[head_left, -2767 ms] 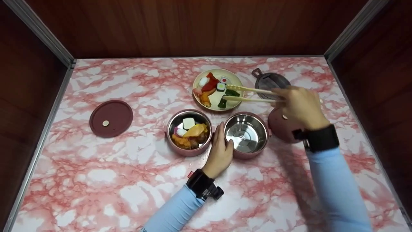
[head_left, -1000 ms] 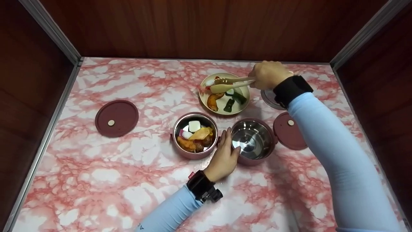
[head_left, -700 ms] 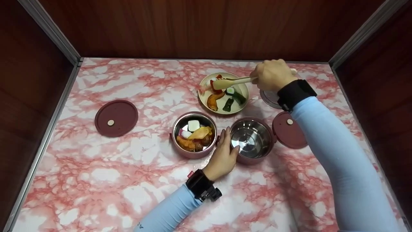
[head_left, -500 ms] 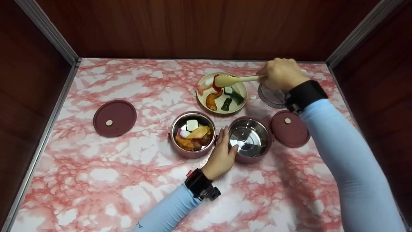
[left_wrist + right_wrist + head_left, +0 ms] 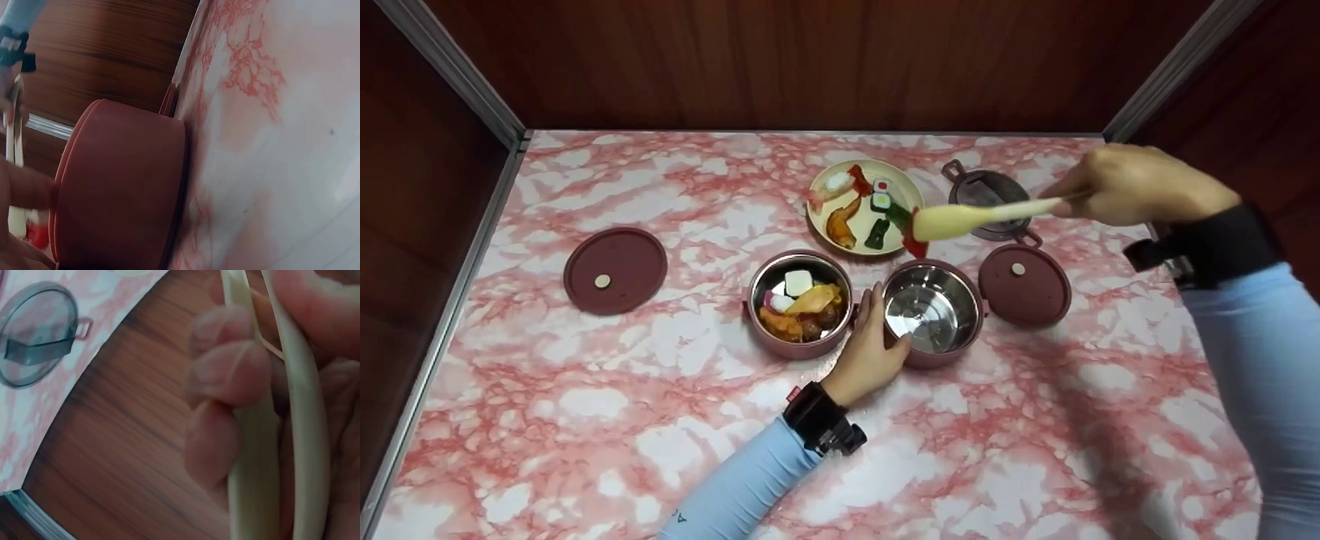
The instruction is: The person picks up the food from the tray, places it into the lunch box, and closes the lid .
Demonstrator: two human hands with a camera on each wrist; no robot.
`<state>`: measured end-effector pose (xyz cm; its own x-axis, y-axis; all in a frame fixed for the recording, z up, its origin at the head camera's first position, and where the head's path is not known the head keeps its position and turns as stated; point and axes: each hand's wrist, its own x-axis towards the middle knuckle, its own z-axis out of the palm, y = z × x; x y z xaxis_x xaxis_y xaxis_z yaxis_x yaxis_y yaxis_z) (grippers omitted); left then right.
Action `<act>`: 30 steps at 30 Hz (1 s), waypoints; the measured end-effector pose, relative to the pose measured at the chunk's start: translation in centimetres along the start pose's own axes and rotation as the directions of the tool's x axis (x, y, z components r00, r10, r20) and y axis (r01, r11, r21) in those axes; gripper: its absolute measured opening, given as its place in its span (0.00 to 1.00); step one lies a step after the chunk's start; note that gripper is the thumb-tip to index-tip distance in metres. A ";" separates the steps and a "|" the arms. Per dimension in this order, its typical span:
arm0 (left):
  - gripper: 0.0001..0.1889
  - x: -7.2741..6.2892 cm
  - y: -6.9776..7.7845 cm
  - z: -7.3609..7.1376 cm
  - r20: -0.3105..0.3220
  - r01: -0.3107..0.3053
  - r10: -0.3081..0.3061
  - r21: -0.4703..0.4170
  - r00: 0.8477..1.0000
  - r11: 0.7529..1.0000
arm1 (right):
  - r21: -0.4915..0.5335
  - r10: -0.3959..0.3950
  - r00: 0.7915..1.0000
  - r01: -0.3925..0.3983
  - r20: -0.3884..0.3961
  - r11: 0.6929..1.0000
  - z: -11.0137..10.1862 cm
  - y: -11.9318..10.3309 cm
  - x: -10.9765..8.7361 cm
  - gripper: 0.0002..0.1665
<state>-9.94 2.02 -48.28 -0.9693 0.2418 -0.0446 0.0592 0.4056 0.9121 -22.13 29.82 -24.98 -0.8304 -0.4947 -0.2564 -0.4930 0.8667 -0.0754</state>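
Observation:
My right hand (image 5: 1140, 186) grips pale tongs (image 5: 960, 220) at the upper right; the right wrist view shows its fingers curled round both arms (image 5: 256, 455). A red food piece (image 5: 916, 244) hangs at the tongs' tips, just behind the right pot's far rim. My left hand (image 5: 866, 358) rests against the left side of the right pot (image 5: 934, 360), straight fingers between the two pots and thumb at its rim. That pot has a bare steel inside. The left pot (image 5: 797, 350) holds several food pieces, one a white block (image 5: 799, 283).
Behind the pots stands a cream plate (image 5: 859, 247) with several toy-like foods, including sushi rolls (image 5: 880, 201). A see-through dark lid (image 5: 990, 196) with handles lies to its right. Maroon lids lie at left (image 5: 619, 262) and right (image 5: 1027, 292). Wooden walls (image 5: 810, 67) enclose the table.
The right hand has moved right and toward the front, carrying the red food piece off the plate in the tongs. The left hand stays at the right pot; the view shifts slightly.

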 end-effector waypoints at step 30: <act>0.53 -0.1 0.0 -0.2 0.039 -0.022 0.021 0.022 0.999 1.000 | 0.122 -0.082 0.976 0.058 0.200 0.991 6.9 -1.9 0.0 0.10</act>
<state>-9.87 1.77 -48.21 -0.9578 0.2846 -0.0411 0.0858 0.4191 0.9039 -19.38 28.67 -31.51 -0.7189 -0.5410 -0.4365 -0.5047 0.8380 -0.2075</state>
